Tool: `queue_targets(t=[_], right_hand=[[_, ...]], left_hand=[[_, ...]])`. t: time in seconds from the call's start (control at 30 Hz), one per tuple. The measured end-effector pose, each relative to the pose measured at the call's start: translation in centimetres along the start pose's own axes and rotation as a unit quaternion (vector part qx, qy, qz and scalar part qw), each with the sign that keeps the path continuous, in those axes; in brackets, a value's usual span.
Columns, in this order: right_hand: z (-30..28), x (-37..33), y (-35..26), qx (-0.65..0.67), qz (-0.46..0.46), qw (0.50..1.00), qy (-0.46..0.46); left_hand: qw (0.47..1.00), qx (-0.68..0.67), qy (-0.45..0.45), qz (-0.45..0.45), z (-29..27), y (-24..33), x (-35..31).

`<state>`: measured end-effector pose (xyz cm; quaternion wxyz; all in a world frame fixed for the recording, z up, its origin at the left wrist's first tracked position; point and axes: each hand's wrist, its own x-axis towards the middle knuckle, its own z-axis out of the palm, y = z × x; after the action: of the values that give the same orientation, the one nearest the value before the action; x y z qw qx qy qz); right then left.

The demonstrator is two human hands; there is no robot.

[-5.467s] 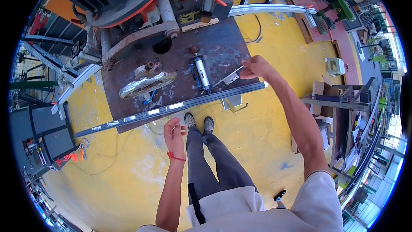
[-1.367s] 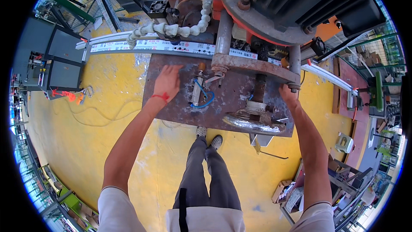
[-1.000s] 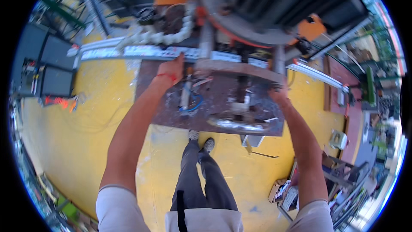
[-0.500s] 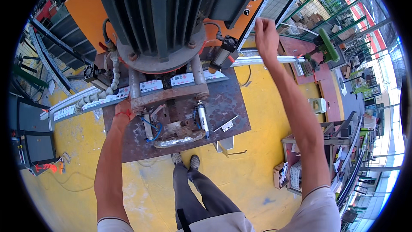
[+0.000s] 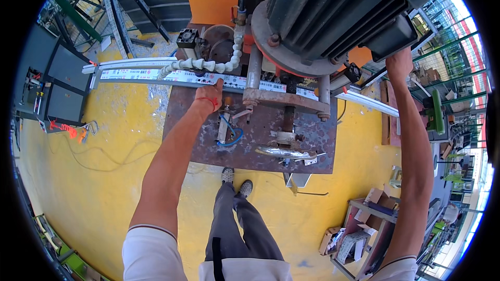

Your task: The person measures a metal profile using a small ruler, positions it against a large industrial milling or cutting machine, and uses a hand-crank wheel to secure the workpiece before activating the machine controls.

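A long metal profile (image 5: 140, 75) with printed white film lies across the machine table (image 5: 200, 143), beneath a large ribbed motor (image 5: 333, 15). My left hand (image 5: 209, 97) is closed on the profile's near edge, one finger stretched over its top, left of the motor's support post. A red string circles that wrist. My right hand (image 5: 399, 65) is raised at the far right, beside the dark box (image 5: 390, 39) on the motor's side, which partly hides its fingers. What they touch cannot be seen.
A segmented coolant hose (image 5: 208, 65) arches over the profile near my left hand. A handwheel (image 5: 284, 152) and a small cylinder with blue tubing (image 5: 224, 128) stand at the table's near side. A cart with boxes (image 5: 359, 229) is at right. A cable trails over the yellow floor (image 5: 120, 177).
The view has swung left, so the machine appears farther right. My left hand now shows fully on the profile. My right hand, formerly closed in plain sight, is now partly behind the motor's box.
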<state>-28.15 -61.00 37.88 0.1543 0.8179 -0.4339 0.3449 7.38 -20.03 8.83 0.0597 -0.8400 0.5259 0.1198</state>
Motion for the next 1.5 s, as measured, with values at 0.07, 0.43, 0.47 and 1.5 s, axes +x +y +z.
queue_targets(t=[0.07,0.43,0.47,1.5], right_hand=[[-0.4,-0.2,-0.4,-0.013,-0.01,1.0,0.001],[-1.9,-3.5,-0.9,0.074,0.025,0.996,-0.044],[-1.7,-4.0,-0.8,0.083,0.014,0.996,-0.038],[-7.6,-7.2,-1.7,0.124,-0.097,0.973,-0.171]], left_hand=[[1.0,-0.008,-0.021,-0.011,-0.8,0.6,-0.4],[0.999,-0.022,-0.029,-0.018,-0.7,0.8,-0.7],[0.999,-0.025,-0.02,-0.017,-0.5,0.5,-0.9],[0.988,-0.062,-0.137,-0.032,11.4,-6.5,-21.7]])
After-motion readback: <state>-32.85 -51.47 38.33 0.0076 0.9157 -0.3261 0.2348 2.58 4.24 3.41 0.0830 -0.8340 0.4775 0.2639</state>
